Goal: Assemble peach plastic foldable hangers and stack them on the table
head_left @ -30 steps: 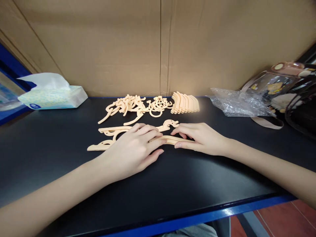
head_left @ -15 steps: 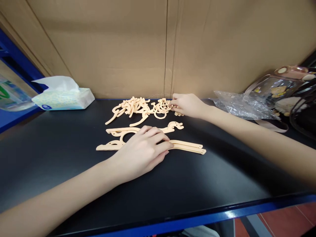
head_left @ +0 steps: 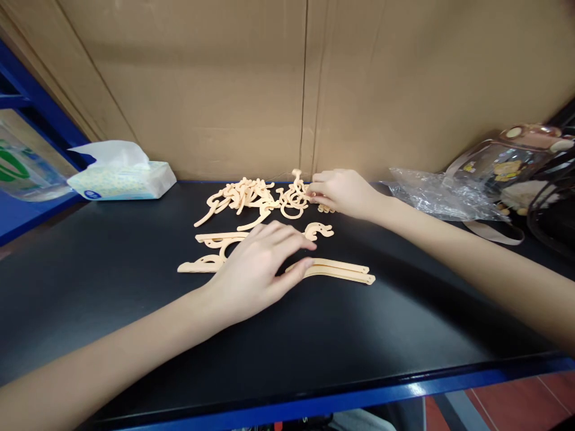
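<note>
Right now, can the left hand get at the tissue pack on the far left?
Probably yes: the left hand lies on the wooden pieces, and only bare black tabletop separates it from the tissue pack.

No legible text. The pale patterned tissue pack [head_left: 121, 179] bears a small blue oval label, unreadable; the clear plastic sheet at far left [head_left: 20, 170] shows green markings, cut off and indecipherable. No numbers or signs can be read.

Both forearms were bare, with no sleeves showing up to the frame's edge. The left hand [head_left: 256, 272] and right hand [head_left: 344, 191] wore no gloves, rings, watch or bracelet. The fingers [head_left: 291, 239] were slender, the nails short and unpainted.
</note>
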The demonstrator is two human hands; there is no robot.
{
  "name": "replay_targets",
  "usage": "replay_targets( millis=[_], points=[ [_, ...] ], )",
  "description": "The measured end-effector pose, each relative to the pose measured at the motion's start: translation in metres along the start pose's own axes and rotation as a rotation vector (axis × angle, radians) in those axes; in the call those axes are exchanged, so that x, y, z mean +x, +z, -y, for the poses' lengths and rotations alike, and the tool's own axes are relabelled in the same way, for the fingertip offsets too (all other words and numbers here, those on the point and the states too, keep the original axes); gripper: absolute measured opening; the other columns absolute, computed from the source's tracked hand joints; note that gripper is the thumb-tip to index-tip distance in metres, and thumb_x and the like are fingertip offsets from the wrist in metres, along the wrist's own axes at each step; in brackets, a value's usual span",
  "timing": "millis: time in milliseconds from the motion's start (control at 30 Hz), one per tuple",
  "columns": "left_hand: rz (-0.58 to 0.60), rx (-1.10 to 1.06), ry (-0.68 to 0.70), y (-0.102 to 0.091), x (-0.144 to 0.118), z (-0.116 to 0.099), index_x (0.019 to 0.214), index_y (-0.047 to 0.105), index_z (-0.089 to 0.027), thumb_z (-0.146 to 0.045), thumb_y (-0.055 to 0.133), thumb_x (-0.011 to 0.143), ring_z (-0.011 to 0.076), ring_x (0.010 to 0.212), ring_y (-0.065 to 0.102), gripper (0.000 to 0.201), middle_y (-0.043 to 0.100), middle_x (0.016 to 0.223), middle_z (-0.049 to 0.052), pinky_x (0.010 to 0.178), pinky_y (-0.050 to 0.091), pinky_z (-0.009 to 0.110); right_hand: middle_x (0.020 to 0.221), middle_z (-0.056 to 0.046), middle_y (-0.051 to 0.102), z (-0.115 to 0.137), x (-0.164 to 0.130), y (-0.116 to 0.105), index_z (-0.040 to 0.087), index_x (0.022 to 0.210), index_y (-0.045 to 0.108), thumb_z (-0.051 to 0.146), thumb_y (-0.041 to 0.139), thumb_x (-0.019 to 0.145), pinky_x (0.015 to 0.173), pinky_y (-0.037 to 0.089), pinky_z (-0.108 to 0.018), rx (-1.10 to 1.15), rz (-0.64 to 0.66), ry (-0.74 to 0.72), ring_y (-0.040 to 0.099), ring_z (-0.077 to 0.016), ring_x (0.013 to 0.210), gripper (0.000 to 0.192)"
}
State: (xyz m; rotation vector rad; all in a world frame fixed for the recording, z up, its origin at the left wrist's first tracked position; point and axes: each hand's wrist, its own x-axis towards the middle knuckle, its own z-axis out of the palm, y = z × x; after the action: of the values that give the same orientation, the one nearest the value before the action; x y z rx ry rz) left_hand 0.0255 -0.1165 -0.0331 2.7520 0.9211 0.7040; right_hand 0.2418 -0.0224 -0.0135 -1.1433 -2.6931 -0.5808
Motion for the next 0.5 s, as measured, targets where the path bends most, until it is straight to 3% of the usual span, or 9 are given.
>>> replay_targets(
  millis=[100,167,233,333,400,500],
  points=[
    [-0.094,-0.110,-0.208,-0.003,0.010,0.000,0.110,0.057,-0.020,-0.036,0.047,0.094,0.0190,0.100,0.058,0.025,0.063,0.108,0.004,0.082,0.048,0.033,0.089,-0.006,0.066,0.015,-0.022,-0.015,0.016,0.093,0.067,0.025,0.046,0.094,0.063,0.031,-0.029,0.032,-0.028,-0.033,0.058,-0.0188,0.080,0.022],
    [-0.127,-0.127,-0.277,-0.003,0.017,0.004,0.119,0.052,-0.021,-0.037,0.048,0.092,0.0202,0.102,0.057,0.031,0.059,0.118,0.005,0.074,0.050,0.031,0.084,-0.006,0.066,0.026,-0.038,-0.022,0.016,0.089,0.067,0.025,0.044,0.095,0.063,0.031,-0.030,0.033,-0.059,-0.039,0.057,-0.0185,0.076,0.025],
    [-0.136,-0.118,-0.266,0.000,0.024,0.010,0.125,0.048,-0.022,-0.035,0.049,0.091,0.0209,0.106,0.056,0.036,0.056,0.125,0.006,0.074,0.050,0.031,0.079,-0.006,0.066,0.035,-0.052,-0.025,0.016,0.087,0.066,0.024,0.042,0.095,0.065,0.033,-0.031,0.042,-0.092,-0.048,0.058,-0.0187,0.075,0.026],
    [-0.104,-0.103,-0.221,0.008,0.028,0.017,0.115,0.056,-0.021,-0.035,0.045,0.094,0.0205,0.106,0.055,0.027,0.061,0.117,0.004,0.080,0.048,0.033,0.076,-0.006,0.067,0.043,-0.068,-0.022,0.015,0.084,0.064,0.022,0.041,0.095,0.065,0.034,-0.031,0.049,-0.181,-0.008,0.058,-0.0182,0.071,0.027],
    [-0.088,-0.025,-0.164,0.013,0.027,0.019,0.106,0.060,-0.020,-0.034,0.043,0.095,0.0205,0.104,0.055,0.025,0.065,0.106,0.003,0.087,0.044,0.036,0.075,-0.006,0.067,0.043,-0.076,-0.017,0.016,0.083,0.064,0.022,0.040,0.096,0.065,0.036,-0.031,0.049,-0.252,0.011,0.058,-0.0177,0.069,0.028],
    [-0.094,0.157,-0.042,0.016,0.021,0.019,0.111,0.059,-0.019,-0.028,0.041,0.096,0.0215,0.102,0.054,0.025,0.065,0.104,0.004,0.091,0.040,0.039,0.074,-0.005,0.067,0.040,-0.084,-0.011,0.017,0.083,0.064,0.023,0.041,0.096,0.066,0.038,-0.031,0.076,-0.316,0.007,0.058,-0.0169,0.068,0.027]
  ],
)
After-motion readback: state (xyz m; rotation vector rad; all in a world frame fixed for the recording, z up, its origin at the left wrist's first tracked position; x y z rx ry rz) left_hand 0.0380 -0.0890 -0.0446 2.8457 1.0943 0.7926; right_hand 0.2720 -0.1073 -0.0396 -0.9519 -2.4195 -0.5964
